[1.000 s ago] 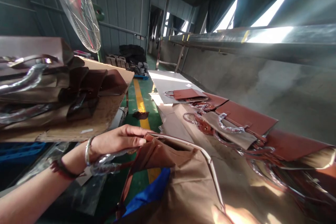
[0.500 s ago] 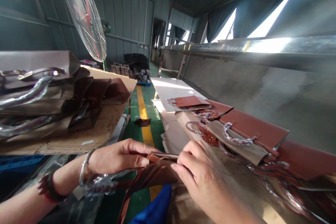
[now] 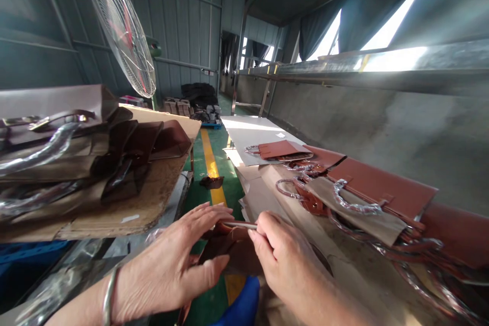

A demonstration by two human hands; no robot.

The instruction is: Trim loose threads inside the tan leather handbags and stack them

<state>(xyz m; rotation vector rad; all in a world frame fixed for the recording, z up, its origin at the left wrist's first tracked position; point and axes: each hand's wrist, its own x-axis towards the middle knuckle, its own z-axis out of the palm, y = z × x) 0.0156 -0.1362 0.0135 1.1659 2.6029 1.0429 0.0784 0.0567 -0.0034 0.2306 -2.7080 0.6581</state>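
A brown handbag (image 3: 244,252) is held low in front of me, its upper edge facing me. My right hand (image 3: 284,252) pinches that edge between thumb and bent fingers at the right end. My left hand (image 3: 171,260) is open at the bag's left end, with its fingers stretched over the far side of the edge and its thumb apart from them. Both hands partly hide the bag. A blue piece of cloth or clothing (image 3: 242,303) shows beneath it.
On the right table, reddish-brown bags (image 3: 382,186) with plastic-wrapped handles lie over brown paper. Darker bags (image 3: 141,145) are stacked on a cardboard-topped table (image 3: 160,191) at left. A fan (image 3: 122,28) stands behind it. A dark scrap (image 3: 211,182) lies on the green floor.
My left hand has let go of its pinch on the bag's edge and opened, its thumb dropping away toward me. My right hand keeps its hold. The view has shifted slightly.
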